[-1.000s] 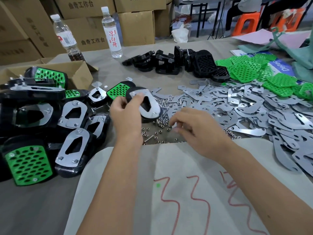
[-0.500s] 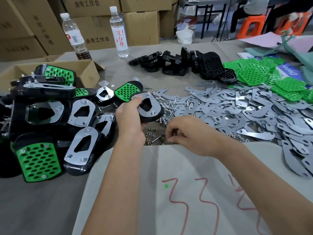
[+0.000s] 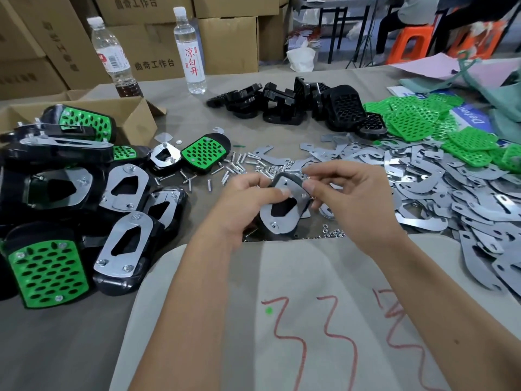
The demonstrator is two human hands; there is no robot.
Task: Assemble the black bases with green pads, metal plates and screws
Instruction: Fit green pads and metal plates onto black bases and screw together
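Grey cloth-covered table (image 3: 70, 342) carrying everything. Heap of loose silver metal plates (image 3: 439, 198) lying right; finished black-and-green assemblies (image 3: 70, 210) piling left. Black plastic base with silver plate on top (image 3: 283, 207) being held above table centre, over scattered steel screws (image 3: 234, 167). Left hand (image 3: 248, 204) gripping base's left side, thumb on plate. Right hand (image 3: 346, 193) pinching fingertips narrowly at plate's upper right corner; whether pinching anything, cannot tell.

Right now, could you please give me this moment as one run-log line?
left hand: holds black base | right hand: pinches at plate edge | screws: loose on table
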